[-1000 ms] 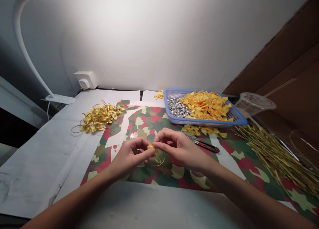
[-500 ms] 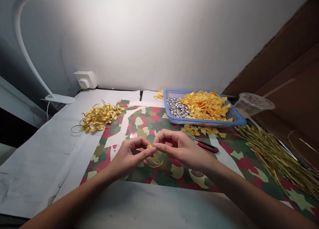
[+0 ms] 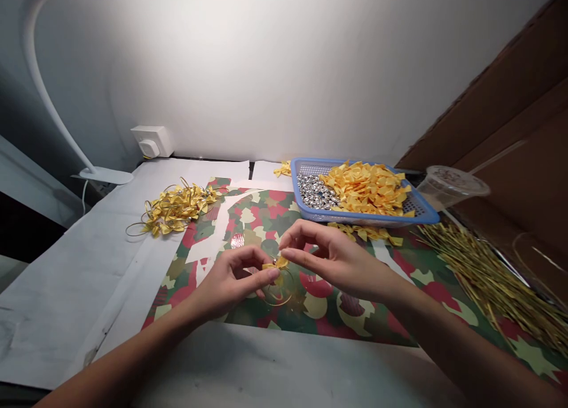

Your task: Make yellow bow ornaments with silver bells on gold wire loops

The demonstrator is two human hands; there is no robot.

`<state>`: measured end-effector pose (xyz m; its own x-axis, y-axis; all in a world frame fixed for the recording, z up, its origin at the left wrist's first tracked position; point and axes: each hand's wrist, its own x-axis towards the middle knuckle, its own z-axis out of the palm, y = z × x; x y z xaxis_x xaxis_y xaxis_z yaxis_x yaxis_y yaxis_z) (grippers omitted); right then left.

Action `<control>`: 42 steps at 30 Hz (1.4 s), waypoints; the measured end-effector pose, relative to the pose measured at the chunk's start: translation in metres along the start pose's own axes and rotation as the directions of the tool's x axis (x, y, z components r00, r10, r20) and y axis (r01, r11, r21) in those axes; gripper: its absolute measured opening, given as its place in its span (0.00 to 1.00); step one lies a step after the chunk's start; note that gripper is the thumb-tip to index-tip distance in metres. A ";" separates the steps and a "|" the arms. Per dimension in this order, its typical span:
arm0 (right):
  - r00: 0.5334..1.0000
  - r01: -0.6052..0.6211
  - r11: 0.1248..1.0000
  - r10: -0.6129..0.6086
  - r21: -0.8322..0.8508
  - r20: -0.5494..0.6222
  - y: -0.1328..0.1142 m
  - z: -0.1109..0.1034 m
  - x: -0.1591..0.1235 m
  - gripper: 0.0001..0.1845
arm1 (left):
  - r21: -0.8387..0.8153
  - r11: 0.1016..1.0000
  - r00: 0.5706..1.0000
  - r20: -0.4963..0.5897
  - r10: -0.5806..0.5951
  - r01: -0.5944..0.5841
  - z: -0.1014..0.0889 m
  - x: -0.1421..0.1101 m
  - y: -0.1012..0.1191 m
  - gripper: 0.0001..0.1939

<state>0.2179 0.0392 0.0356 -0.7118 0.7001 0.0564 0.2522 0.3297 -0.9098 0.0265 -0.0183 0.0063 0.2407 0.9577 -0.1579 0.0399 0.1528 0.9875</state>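
Between the thumb and fingers of my left hand (image 3: 242,273) is a yellow ribbon bow (image 3: 276,265), with a small silver bell at its middle. A thin gold loop (image 3: 280,303) hangs beneath the bow. My right hand (image 3: 322,251) is just above and right of the bow, thumb and forefinger pinched close together by its upper edge. Whatever those fingertips hold, if anything, is too small to make out.
A blue basket (image 3: 364,220) contains yellow bows (image 3: 370,186) and silver bells (image 3: 316,192). Looped bows (image 3: 180,208) lie piled at left. Gold twist strips (image 3: 492,278) are at right, near a clear plastic cup (image 3: 452,186). A lamp (image 3: 38,71) stands left.
My right fingers have drawn up and back from the bow, uncovering it and its silver bell. The left hand keeps its hold; the bow and loop have shifted slightly.
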 end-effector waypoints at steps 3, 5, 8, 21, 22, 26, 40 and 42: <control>0.984 0.154 0.971 -0.134 -0.183 0.119 -0.003 -0.007 -0.003 0.07 | 0.008 1.000 0.999 0.037 0.013 -0.013 -0.001 0.000 -0.001 0.10; 0.958 0.268 0.922 -0.225 -0.280 0.177 -0.003 -0.010 -0.006 0.07 | 0.018 1.000 0.996 0.087 0.001 -0.003 -0.002 0.000 -0.001 0.10; 0.929 0.360 0.846 -0.286 -0.394 0.235 -0.003 -0.012 -0.011 0.08 | 0.065 0.998 0.989 0.143 -0.026 0.016 -0.002 -0.001 0.000 0.10; 0.873 0.430 0.826 -0.278 -0.364 0.401 -0.007 -0.007 -0.016 0.11 | -0.013 0.983 0.916 0.365 -0.167 0.184 -0.003 -0.002 -0.002 0.08; 0.867 0.426 0.842 -0.275 -0.330 0.416 -0.007 -0.007 -0.016 0.11 | -0.010 0.982 0.906 0.386 -0.172 0.191 -0.003 -0.002 -0.001 0.08; 0.859 0.416 0.864 -0.273 -0.282 0.433 -0.008 -0.006 -0.017 0.11 | -0.013 0.978 0.886 0.426 -0.184 0.210 -0.003 -0.002 0.001 0.08; 0.897 0.375 0.850 -0.232 -0.370 0.376 -0.011 -0.024 -0.021 0.07 | -0.028 0.974 0.894 0.403 -0.193 0.223 -0.004 -0.002 -0.002 0.08; 0.896 0.384 0.835 -0.234 -0.394 0.377 -0.011 -0.018 -0.022 0.06 | -0.032 0.975 0.898 0.397 -0.188 0.218 -0.004 -0.002 -0.002 0.09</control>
<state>0.2426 0.0322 0.0518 -0.9440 0.3115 0.1090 0.1955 0.7940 -0.5757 0.0219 -0.0198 0.0048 0.5939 0.7346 -0.3282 0.0608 0.3658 0.9287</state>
